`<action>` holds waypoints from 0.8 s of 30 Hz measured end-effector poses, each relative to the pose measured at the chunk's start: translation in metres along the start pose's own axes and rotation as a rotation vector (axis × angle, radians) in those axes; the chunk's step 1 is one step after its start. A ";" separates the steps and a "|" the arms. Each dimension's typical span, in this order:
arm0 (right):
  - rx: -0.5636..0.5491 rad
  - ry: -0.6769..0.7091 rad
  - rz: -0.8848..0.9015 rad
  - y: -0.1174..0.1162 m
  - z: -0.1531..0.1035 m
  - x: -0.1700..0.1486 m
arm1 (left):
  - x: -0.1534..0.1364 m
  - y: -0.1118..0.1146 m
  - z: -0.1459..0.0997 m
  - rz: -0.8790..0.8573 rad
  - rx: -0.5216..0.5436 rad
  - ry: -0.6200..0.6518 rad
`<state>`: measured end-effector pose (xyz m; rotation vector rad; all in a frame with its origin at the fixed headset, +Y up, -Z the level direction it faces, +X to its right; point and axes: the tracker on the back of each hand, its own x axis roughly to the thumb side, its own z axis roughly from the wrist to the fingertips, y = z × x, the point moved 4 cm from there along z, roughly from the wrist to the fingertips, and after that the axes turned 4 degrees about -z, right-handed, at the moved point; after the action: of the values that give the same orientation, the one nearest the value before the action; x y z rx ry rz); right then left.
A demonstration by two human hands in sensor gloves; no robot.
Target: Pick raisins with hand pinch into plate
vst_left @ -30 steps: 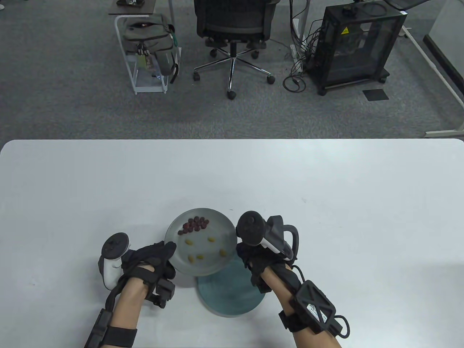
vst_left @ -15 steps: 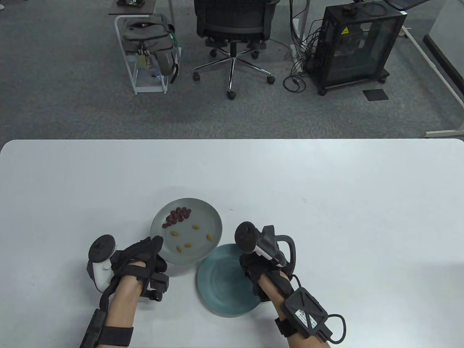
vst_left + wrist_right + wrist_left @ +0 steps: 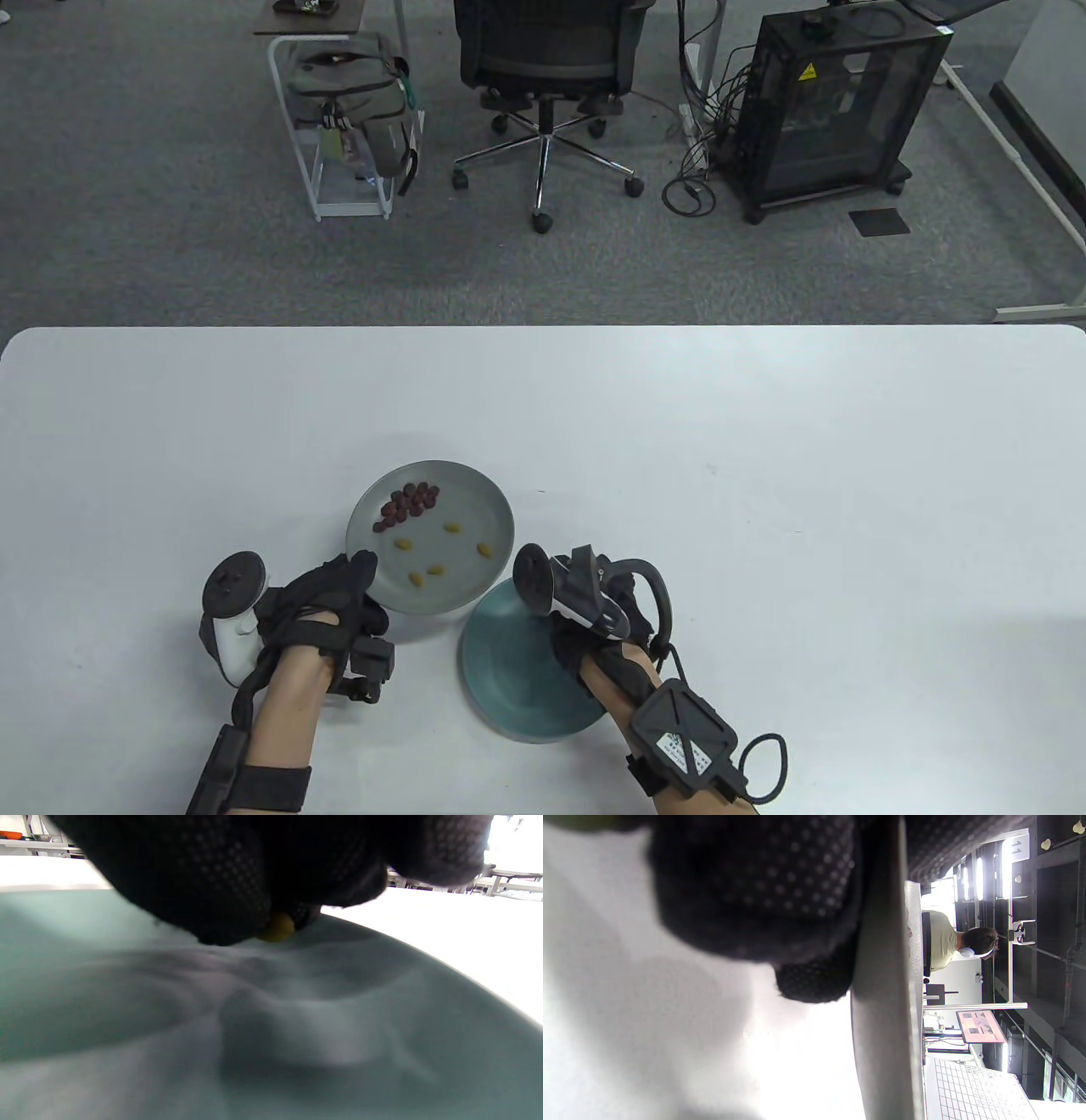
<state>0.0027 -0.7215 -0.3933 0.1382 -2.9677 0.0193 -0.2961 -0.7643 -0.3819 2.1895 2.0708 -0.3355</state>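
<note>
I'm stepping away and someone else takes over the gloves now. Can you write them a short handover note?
Left hand: grips the near-left rim of the grey plate, which holds a cluster of dark raisins and five yellow raisins.
Right hand: low over the teal plate, pinching one yellow raisin between its fingertips, just above the plate surface.
Done: one yellow raisin picked and carried over the teal plate.
Left: release it there; no raisin shows on the teal plate yet. Then move the rest.

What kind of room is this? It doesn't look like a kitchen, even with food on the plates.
Probably an office or lab used for recording: a white table on grey carpet, a swivel office chair, and a black equipment cabinet trailing cables.
</note>
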 end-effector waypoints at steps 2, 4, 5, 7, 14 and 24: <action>0.002 0.002 -0.018 -0.001 0.000 0.001 | 0.000 0.000 0.000 0.003 -0.003 0.001; -0.002 0.008 -0.002 -0.003 0.000 0.000 | 0.000 0.000 0.000 0.003 -0.005 0.001; 0.003 0.004 0.004 -0.003 0.000 0.000 | -0.001 0.000 0.000 0.003 -0.007 0.002; 0.007 -0.002 0.000 -0.004 0.000 -0.002 | 0.000 0.001 0.000 0.008 -0.008 0.004; 0.014 -0.019 0.029 -0.003 0.000 -0.009 | -0.001 0.002 0.001 0.019 -0.013 0.004; -0.070 -0.071 0.181 0.027 -0.022 -0.045 | -0.001 0.007 0.001 0.032 -0.029 0.006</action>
<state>0.0477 -0.6901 -0.3789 -0.1420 -3.0370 -0.0672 -0.2894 -0.7660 -0.3826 2.2074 2.0281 -0.2940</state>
